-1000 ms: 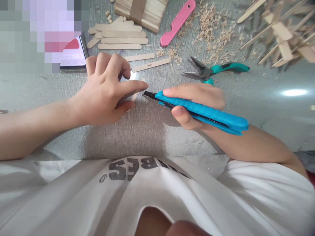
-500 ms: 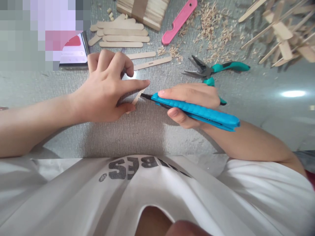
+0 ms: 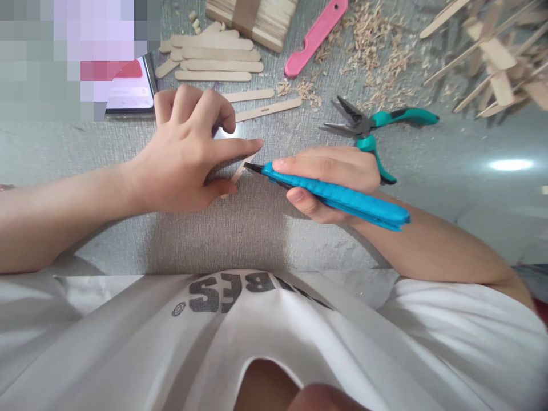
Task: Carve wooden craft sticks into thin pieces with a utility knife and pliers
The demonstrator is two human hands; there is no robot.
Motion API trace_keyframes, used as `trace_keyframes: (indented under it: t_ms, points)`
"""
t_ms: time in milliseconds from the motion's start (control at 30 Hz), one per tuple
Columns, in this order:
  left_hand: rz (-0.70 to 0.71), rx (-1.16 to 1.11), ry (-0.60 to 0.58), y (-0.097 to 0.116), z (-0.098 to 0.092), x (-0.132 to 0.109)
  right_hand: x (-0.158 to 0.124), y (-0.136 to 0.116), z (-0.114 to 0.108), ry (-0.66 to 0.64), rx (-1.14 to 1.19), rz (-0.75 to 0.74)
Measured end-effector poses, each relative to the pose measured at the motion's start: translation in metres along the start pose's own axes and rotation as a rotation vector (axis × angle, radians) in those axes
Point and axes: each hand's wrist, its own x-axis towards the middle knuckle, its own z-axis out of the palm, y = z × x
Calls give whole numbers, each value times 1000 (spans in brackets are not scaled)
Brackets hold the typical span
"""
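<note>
A short wooden craft stick point(image 3: 240, 176) lies slanted on the grey table. My left hand point(image 3: 188, 151) pins it, index fingertip at the upper end and thumb at the lower end, the other fingers curled. In my right hand point(image 3: 342, 168) is a blue utility knife point(image 3: 342, 197), gripped with the index finger stretched along its top. Its dark blade tip touches the middle of the stick, between my left finger and thumb. Just behind the right hand, pliers with teal handles point(image 3: 363, 128) lie with their jaws apart.
Loose craft sticks point(image 3: 220, 55) lie beyond my left hand, near a phone point(image 3: 128, 97). A banded stick bundle point(image 3: 265, 25), a pink-handled tool point(image 3: 314, 40) and wood shavings point(image 3: 372, 45) are farther back. A structure of joined sticks point(image 3: 496, 54) stands at the far right.
The knife and my right hand have shifted slightly left, with the blade still at the stick. My left hand keeps its hold. The whole view has moved a little.
</note>
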Motion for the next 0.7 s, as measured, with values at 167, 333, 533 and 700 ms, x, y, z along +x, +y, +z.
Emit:
trace_keyframes:
  t_ms: [167,333,533,700]
  points:
    - [-65,-2,-45,3,-4,1,-2,-1,2,-13,-25,-33]
    - [-15,-9,-23,2,-3,1,-1,-3,-1,-67,-69,-78]
    - [-11,-31,-23,-2,0,0,-1,-1,-2,-65,-26,-72]
    - [-82,-59,3,4,0,1,-2,-2,0,-46,-31,-43]
